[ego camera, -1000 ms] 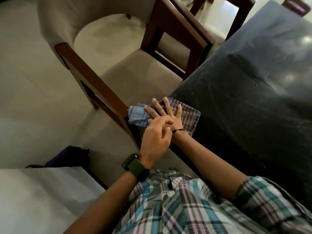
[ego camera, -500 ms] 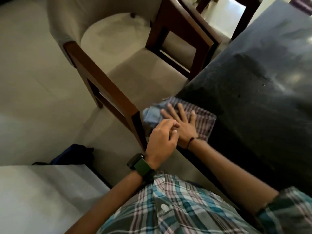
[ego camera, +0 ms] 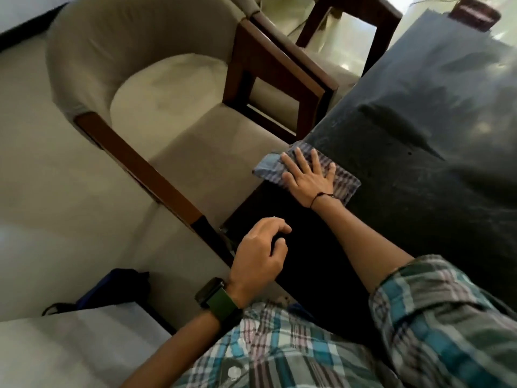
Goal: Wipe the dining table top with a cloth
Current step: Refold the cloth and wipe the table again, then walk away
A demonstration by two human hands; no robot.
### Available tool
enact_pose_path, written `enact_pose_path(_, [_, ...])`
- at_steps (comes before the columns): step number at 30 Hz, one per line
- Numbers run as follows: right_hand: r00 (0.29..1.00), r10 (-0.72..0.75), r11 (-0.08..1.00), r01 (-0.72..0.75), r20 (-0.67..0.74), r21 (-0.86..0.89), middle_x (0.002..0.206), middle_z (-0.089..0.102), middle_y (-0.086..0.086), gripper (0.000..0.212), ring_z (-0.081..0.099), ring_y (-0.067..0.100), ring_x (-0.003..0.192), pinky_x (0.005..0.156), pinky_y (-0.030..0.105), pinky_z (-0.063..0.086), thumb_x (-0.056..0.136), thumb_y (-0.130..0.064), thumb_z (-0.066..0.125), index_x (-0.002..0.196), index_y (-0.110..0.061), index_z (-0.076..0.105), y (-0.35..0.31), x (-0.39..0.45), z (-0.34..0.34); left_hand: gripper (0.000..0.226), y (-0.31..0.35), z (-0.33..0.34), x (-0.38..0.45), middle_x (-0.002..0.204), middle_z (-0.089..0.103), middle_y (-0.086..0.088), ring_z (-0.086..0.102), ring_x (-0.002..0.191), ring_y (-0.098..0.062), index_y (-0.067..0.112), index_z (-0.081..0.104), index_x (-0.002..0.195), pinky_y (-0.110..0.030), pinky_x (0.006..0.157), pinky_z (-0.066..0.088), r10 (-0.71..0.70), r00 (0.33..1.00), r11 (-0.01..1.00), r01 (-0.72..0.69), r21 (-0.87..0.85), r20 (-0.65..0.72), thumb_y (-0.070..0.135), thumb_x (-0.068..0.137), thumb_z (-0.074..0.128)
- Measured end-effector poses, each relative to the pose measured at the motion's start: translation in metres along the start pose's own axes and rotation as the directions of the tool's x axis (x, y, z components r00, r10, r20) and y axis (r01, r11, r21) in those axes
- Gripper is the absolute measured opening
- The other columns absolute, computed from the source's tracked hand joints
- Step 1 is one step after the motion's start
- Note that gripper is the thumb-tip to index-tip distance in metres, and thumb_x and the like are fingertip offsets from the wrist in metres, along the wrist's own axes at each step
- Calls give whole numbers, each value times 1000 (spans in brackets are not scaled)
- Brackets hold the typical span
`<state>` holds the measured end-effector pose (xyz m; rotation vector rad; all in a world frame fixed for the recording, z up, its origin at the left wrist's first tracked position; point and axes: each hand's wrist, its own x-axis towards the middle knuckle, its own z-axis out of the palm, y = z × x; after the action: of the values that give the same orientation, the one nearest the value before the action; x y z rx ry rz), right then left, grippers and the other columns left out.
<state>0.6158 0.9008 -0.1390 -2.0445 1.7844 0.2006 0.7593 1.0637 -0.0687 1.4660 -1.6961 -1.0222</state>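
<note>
A checked blue-grey cloth (ego camera: 342, 179) lies at the near left edge of the dark glossy dining table top (ego camera: 436, 152), one end hanging over the edge. My right hand (ego camera: 309, 177) presses flat on the cloth with its fingers spread. My left hand (ego camera: 258, 254), with a green-strapped watch on the wrist, hovers lower down by the table's dark side with loosely curled fingers and holds nothing.
A beige upholstered chair (ego camera: 156, 107) with wooden arms stands close against the table's left edge. A second chair (ego camera: 335, 32) is beyond it. A dark bag (ego camera: 112, 289) lies on the pale floor beside a white surface (ego camera: 70, 348) at bottom left.
My left hand has come off my right hand and dropped back toward me. My right hand has pushed the cloth farther along the table edge.
</note>
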Motion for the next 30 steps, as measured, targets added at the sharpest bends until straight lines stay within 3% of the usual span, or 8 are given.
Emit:
enact_pose_path(6, [977, -211, 970, 209, -3, -124, 157, -10, -11, 54, -18, 24, 143, 107, 63, -13, 97, -51, 18, 147, -41, -1, -20, -86, 44, 23, 3, 2, 24, 112, 60, -9, 51, 102, -9, 6, 59, 103, 1, 84, 29, -37, 999, 991, 40, 131, -26, 9, 85, 46])
enact_pose_path(10, [911, -410, 900, 399, -34, -176, 145, 42, -7, 48, 28, 29, 139, 102, 63, 13, 95, -49, 21, 135, -37, 44, -14, -138, 74, 29, 6, 9, 50, 124, 56, -10, 49, 114, -15, 7, 56, 115, -2, 90, 24, -53, 999, 971, 52, 232, 0, 2, 89, 46])
enact_pose_path(12, [915, -402, 906, 391, -40, -164, 146, 42, -7, 49, 29, 29, 139, 102, 62, 13, 93, -50, 21, 134, -38, 46, -8, -127, 67, 30, 8, 11, 56, 125, 56, -10, 48, 116, -16, 7, 55, 117, -2, 92, 23, -47, 999, 964, 44, 263, 5, 2, 88, 46])
enact_pose_path(15, [955, -275, 959, 265, -111, -99, 157, 7, -13, 58, -2, 25, 145, 109, 63, -4, 88, -54, 4, 145, -46, 14, 8, -89, 49, 31, 10, 11, 56, 122, 58, -10, 50, 110, -13, 7, 57, 115, -6, 92, 28, -11, 1000, 962, 6, 273, 15, 7, 86, 46])
enact_pose_path(19, [991, -52, 999, 53, -127, 6, 157, -7, -16, 48, -14, 21, 144, 108, 61, -11, 97, -51, 14, 143, -51, 2, 49, -14, 2, 29, 8, 8, 51, 128, 54, -6, 42, 114, -5, 10, 55, 118, -10, 97, 27, -27, 998, 972, 11, 233, 63, 6, 90, 47])
enact_pose_path(25, [997, 68, 996, -65, -39, 65, 157, -11, -11, 49, -18, 23, 143, 109, 61, -12, 99, -48, 13, 145, -46, 0, 53, 11, -27, 29, 1, 8, 70, 126, 53, -2, 43, 115, -4, 12, 55, 117, -4, 95, 26, -23, 990, 979, -6, 205, 136, 5, 90, 48])
enact_pose_path(27, [999, -7, 1000, 8, -40, 11, 157, -12, -11, 50, -18, 24, 142, 108, 61, -14, 98, -48, 16, 146, -44, 0, 29, -13, -6, 28, 0, 7, 81, 125, 55, -3, 44, 113, -3, 11, 55, 116, 0, 93, 27, -21, 989, 982, -8, 187, 150, 9, 89, 47])
enact_pose_path(30, [974, -163, 986, 154, -159, -66, 154, 23, -8, 47, 7, 28, 142, 106, 62, 1, 96, -45, 22, 143, -39, 26, -5, -61, 34, 29, -1, 7, 102, 122, 56, -2, 49, 111, -6, 11, 55, 115, 3, 89, 28, -15, 985, 987, -13, 161, 173, 8, 88, 48])
